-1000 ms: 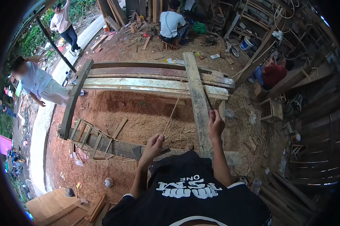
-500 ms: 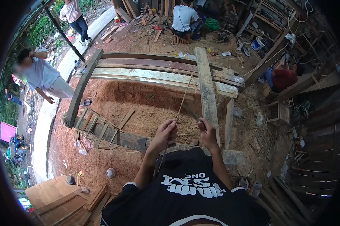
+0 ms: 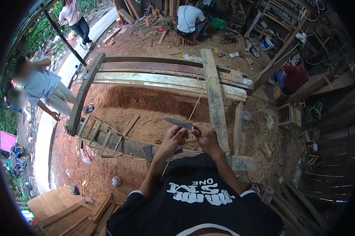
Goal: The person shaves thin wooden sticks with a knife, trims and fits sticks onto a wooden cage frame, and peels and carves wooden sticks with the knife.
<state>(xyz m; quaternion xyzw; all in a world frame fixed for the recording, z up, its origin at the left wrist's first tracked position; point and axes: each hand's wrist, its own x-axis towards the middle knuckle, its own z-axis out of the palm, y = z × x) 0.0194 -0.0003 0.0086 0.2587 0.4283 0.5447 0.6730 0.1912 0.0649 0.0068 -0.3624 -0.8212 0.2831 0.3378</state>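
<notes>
My left hand [image 3: 172, 141] is closed round a long thin wooden stick [image 3: 198, 103], which slants up to the right past the planks and runs down below the hand toward my shirt. In my right hand [image 3: 207, 138] is a knife [image 3: 178, 123], its handle gripped and its blade pointing left, just above my left hand. The blade crosses the stick; whether the edge touches it I cannot tell. Both hands are close together in front of my chest.
A wooden frame of beams [image 3: 213, 90] and planks [image 3: 154, 80] stands ahead over shavings. A small ladder-like wooden piece [image 3: 100, 135] leans at left. One person [image 3: 47, 88] stands at left, another [image 3: 190, 19] sits at the back, and one in red [image 3: 294, 78] sits at right.
My right hand has moved left, up to my left hand, and the knife blade has swung across the stick to point left. A second person now shows behind the one at left.
</notes>
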